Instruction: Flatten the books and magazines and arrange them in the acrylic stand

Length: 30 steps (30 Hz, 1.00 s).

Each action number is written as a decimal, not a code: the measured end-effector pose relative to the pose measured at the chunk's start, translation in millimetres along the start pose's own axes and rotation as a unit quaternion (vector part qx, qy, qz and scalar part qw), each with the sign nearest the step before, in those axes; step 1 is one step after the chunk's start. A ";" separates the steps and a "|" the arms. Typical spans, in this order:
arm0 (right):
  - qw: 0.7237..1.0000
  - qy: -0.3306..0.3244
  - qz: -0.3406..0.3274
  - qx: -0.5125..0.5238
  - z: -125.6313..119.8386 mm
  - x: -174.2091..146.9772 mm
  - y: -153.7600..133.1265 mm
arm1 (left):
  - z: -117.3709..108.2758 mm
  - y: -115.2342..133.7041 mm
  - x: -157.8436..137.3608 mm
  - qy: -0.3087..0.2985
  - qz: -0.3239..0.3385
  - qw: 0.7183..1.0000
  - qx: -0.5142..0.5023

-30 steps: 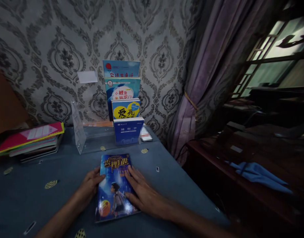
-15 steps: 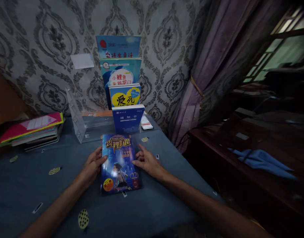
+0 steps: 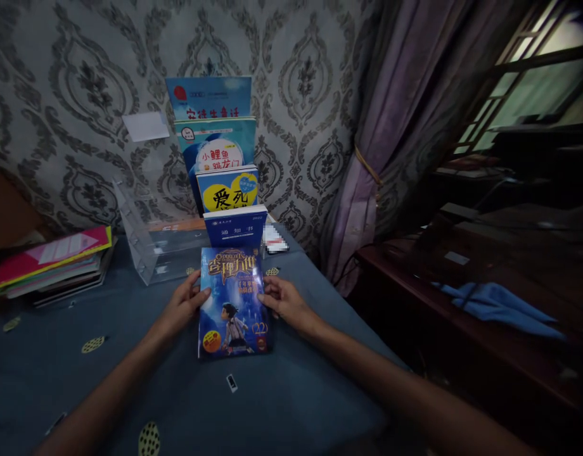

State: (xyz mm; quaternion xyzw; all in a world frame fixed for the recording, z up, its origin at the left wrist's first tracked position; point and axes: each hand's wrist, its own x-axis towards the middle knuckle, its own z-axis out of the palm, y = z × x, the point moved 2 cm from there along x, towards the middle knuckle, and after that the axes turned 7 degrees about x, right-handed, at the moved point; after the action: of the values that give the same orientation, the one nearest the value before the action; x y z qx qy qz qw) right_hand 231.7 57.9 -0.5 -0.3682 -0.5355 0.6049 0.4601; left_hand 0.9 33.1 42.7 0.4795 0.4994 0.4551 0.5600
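Note:
A blue book with gold title lettering and a cartoon child on its cover is between my two hands, tilted with its cover toward me. My left hand grips its left edge, thumb on the cover. On the opposite edge, my right hand pinches it with thumb and fingers. Just behind stands a dark blue booklet, its lower part hidden by the book. Further back, upright in steps, are a yellow-and-blue book, a teal book and a taller blue book. A clear acrylic rack extends to their left.
A stack of books and folders lies at the left on the blue tablecloth. A white card shows against the patterned wall. A tied curtain and a dark red table with a blue cloth are on the right.
The book has tipped up and moved slightly toward the standing booklet, now covering its lower part. My right-hand fingers have closed on its edge. The view has shifted a little to the right.

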 end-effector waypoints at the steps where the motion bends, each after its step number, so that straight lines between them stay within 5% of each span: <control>1: 1.000 0.001 -0.004 -0.001 -1.5 1.1 -1.9 | 3.1 3.7 1.1 -0.002 0.005 1.000 0.003; 30: 0.989 0.056 -0.113 -0.082 -23.2 33.7 -10.3 | 16.0 18.3 30.0 0.019 0.104 0.991 0.083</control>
State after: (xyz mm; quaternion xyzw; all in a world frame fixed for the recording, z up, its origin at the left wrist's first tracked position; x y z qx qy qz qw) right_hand 244.9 97.2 7.6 -0.3751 -0.5946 0.4820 0.5229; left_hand 18.9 63.8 57.8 0.5647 0.4933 0.4767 0.4589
